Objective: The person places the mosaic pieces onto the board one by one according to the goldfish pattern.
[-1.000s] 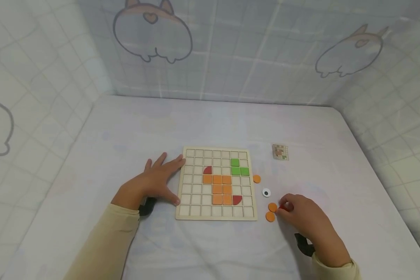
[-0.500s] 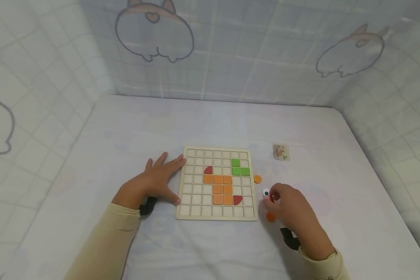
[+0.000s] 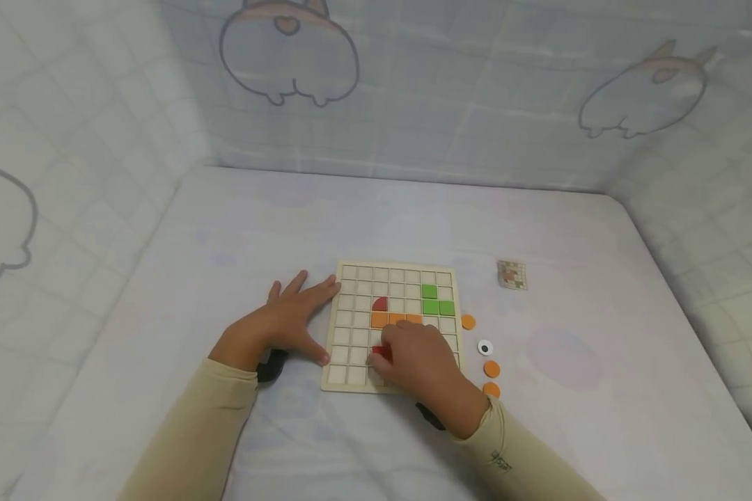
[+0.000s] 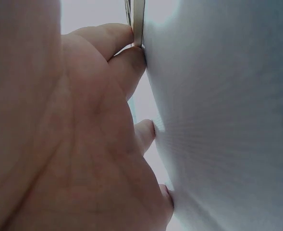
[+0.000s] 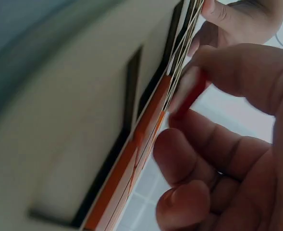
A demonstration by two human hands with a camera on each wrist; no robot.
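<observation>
A wooden grid board [image 3: 345,376] lies on the table with orange squares [image 3: 379,320], green squares [image 3: 429,307] and a red quarter-round piece [image 3: 381,304] in its cells. My left hand [image 3: 282,323] is spread at the board's left edge, thumb and a fingertip touching the frame. Over the board's lower middle, my right hand [image 3: 423,358] pinches a red piece [image 5: 191,96] between thumb and index finger, close above the cells. That hand hides several cells and pieces beneath it. In the left wrist view the fingers [image 4: 127,67] meet the board's edge.
Right of the board lie orange discs [image 3: 468,322], more of them lower down, and a white eye disc [image 3: 485,348]. A small pattern card [image 3: 512,275] rests farther back on the right. Printed fabric walls [image 3: 464,104] rise behind and beside the table.
My right hand has carried the red piece from beside the orange discs, leftward past the eye disc, to over the board's lower cells. The left hand stays at the board's edge.
</observation>
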